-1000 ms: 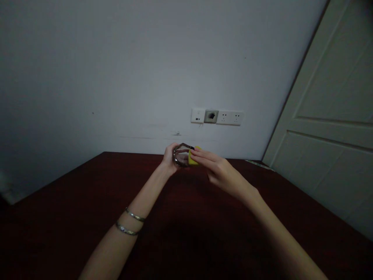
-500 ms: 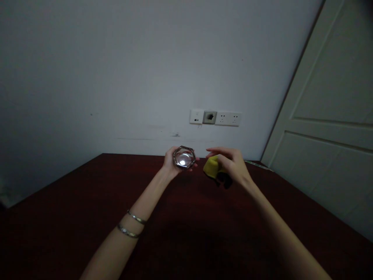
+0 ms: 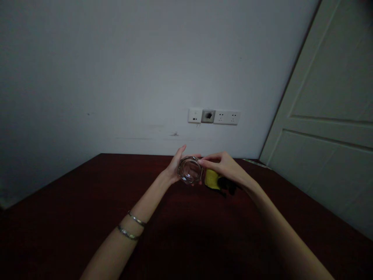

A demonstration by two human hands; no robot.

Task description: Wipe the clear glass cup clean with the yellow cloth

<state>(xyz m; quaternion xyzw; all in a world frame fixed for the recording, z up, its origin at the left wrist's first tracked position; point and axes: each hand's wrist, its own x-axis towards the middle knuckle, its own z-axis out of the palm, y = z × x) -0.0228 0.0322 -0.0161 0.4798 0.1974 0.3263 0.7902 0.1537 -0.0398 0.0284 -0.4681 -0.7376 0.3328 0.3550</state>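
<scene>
Two hands are over the dark red bench (image 3: 87,229). The left hand (image 3: 174,169) holds a clear faceted glass (image 3: 190,170); the half-closed right hand (image 3: 225,165) touches it, just above a yellow sponge (image 3: 212,179).

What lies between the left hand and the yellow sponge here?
In the head view, a faceted glass tumbler sits between the left hand and the yellow sponge.

The sponge (image 3: 212,179) seems to sit right of the glass (image 3: 190,170).

Two thin silver bangles (image 3: 128,233) around the bare left forearm (image 3: 110,254)
</scene>
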